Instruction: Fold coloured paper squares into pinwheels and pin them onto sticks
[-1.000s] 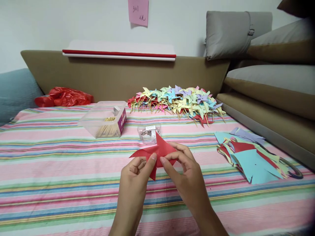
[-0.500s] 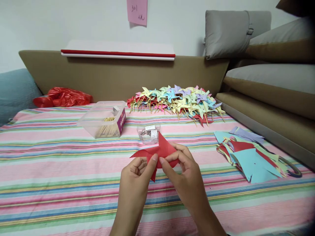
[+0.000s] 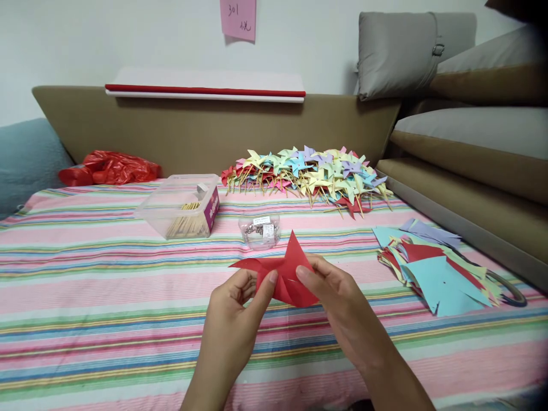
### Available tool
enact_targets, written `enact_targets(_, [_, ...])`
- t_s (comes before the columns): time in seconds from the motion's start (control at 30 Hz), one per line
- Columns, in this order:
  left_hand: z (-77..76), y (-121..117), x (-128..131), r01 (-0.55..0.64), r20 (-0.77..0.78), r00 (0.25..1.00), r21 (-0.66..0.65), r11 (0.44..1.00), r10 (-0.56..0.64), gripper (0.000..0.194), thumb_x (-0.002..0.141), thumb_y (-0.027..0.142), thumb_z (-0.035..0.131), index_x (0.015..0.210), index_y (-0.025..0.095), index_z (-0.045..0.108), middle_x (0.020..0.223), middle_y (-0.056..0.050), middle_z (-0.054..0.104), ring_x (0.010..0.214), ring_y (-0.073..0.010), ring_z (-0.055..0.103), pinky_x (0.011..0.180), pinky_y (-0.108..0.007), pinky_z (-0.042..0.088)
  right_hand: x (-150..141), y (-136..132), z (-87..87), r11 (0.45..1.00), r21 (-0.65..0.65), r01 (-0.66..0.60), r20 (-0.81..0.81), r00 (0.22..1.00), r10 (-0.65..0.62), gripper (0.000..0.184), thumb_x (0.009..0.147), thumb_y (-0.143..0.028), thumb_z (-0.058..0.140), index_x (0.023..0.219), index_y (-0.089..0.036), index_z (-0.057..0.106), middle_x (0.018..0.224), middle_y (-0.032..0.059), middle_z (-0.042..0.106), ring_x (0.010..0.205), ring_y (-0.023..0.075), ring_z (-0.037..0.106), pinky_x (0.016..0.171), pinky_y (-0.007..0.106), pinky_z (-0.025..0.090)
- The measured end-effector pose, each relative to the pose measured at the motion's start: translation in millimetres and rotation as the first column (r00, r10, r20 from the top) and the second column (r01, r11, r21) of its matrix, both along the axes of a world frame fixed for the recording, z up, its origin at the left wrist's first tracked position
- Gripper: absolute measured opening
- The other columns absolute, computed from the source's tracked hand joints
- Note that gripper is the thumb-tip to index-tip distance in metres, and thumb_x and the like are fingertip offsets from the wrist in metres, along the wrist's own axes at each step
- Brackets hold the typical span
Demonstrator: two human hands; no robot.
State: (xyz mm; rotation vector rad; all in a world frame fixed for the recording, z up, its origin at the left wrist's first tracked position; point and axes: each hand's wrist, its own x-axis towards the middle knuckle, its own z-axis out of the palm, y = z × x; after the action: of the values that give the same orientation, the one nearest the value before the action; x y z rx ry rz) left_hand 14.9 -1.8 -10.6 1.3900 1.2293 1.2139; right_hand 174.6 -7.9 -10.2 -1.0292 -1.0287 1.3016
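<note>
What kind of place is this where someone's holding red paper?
Probably a room in someone's home, though I can't tell which room. Big padded cushions are stacked on one side, a striped cloth is spread out, and a pink note hangs on the wall.

Pink note is showing "301"

Just short of 12 o'clock, a pink note (image 3: 238, 19) is hanging on the pale wall (image 3: 308, 43) and carrying the handwritten number "301"; smaller handwritten characters (image 3: 245, 26) are sitting at its 5 o'clock, too sketchy to read surely. At 9 o'clock, a clear plastic box (image 3: 156, 210) is wearing a purple label (image 3: 211, 211) on its 3 o'clock side, its pale characters looking too small to make out. Towards 7 o'clock, near the middle of the view, a small clear container (image 3: 256, 240) is bearing two white labels (image 3: 262, 220), their fine print coming out unreadable.
</note>
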Motion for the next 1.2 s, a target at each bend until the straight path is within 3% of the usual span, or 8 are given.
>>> enact_targets(0.2, [-4.7,-1,-4,0.02,-0.194,0.981,0.045,0.999,-0.011,0.042,0.091,0.05,0.062,0.065,0.021,0.048,0.063,0.003,0.046,0.063,-0.0141,0.042,0.058,-0.026,0.035,4,-1,1.8,0.997,0.019,-0.075,0.075,0.994,0.074,0.024,0.083,-0.042,0.076,0.099,-0.024,0.081,0.117,0.0074,0.07,0.111,0.0268,0.064,0.096,0.038,0.052])
enact_targets(0.37, [-2.1,-1,-4,0.042,-0.303,0.953,0.078,0.996,-0.017,0.041,0.092,0.048,0.06,0.064,0.021,0.046,0.061,0.003,0.046,0.06,-0.0132,0.041,0.055,-0.026,0.033,4,-1,-1.4,0.994,-0.029,-0.108,0.063,0.992,0.11,0.018,0.081,-0.04,0.077,0.085,-0.023,0.079,0.112,0.0058,0.067,0.097,0.0224,0.067,0.082,0.031,0.057])
enact_targets(0.53, [0.3,1,-4,0.068,-0.305,0.951,0.063,0.996,-0.045,0.043,0.089,0.045,0.062,0.059,0.021,0.044,0.058,0.004,0.043,0.057,-0.0125,0.038,0.052,-0.025,0.03,1,-1,-4.1,0.996,-0.046,-0.073,0.102,0.992,0.078,0.018,0.079,-0.04,0.077,0.077,-0.022,0.078,0.113,0.0056,0.066,0.09,0.0216,0.066,0.075,0.031,0.056])
enact_targets(0.67, [2.7,3,-4,0.114,-0.148,0.982,-0.028,0.993,-0.117,0.037,0.089,0.048,0.066,0.066,0.02,0.057,0.065,0.001,0.054,0.063,-0.0139,0.049,0.059,-0.024,0.04,-1,0,-8.0,0.998,-0.06,-0.032,0.044,0.998,0.034,0.02,0.076,-0.041,0.079,0.075,-0.021,0.076,0.103,0.0055,0.071,0.087,0.022,0.066,0.077,0.033,0.054])
enact_targets(0.8, [8.3,3,-3,0.197,0.167,0.97,-0.108,0.974,-0.178,0.027,0.088,0.046,0.072,0.097,0.021,0.072,0.091,-0.004,0.072,0.089,-0.0183,0.066,0.08,-0.025,0.052,-4,4,-11.2,0.991,-0.08,0.11,-0.138,0.983,-0.121,0.025,0.077,-0.043,0.082,0.087,-0.02,0.08,0.094,0.005,0.075,0.09,0.021,0.065,0.085,0.033,0.051])
enact_targets(0.97, [0.2,0,12,0.166,0.378,0.922,-0.186,0.968,-0.086,0.032,0.08,0.04,0.083,0.103,0.02,0.074,0.103,-0.007,0.077,0.101,-0.0197,0.069,0.085,-0.023,0.054,-20,4,-7.8,0.973,-0.101,0.207,-0.402,0.886,-0.23,0.022,0.076,-0.04,0.084,0.085,-0.021,0.079,0.088,0.0026,0.078,0.084,0.0172,0.065,0.083,0.03,0.051])
enact_targets(1.2, [-14.5,-6,34,0.004,0.519,0.848,-0.209,0.978,0.108,0.026,0.079,0.038,0.084,0.09,0.018,0.074,0.088,-0.003,0.074,0.087,-0.0143,0.066,0.079,-0.021,0.053,-48,-2,-11.2,0.961,-0.154,0.229,-0.469,0.839,-0.275,0.027,0.075,-0.04,0.085,0.092,-0.02,0.078,0.091,0.0036,0.077,0.085,0.019,0.066,0.083,0.033,0.052])
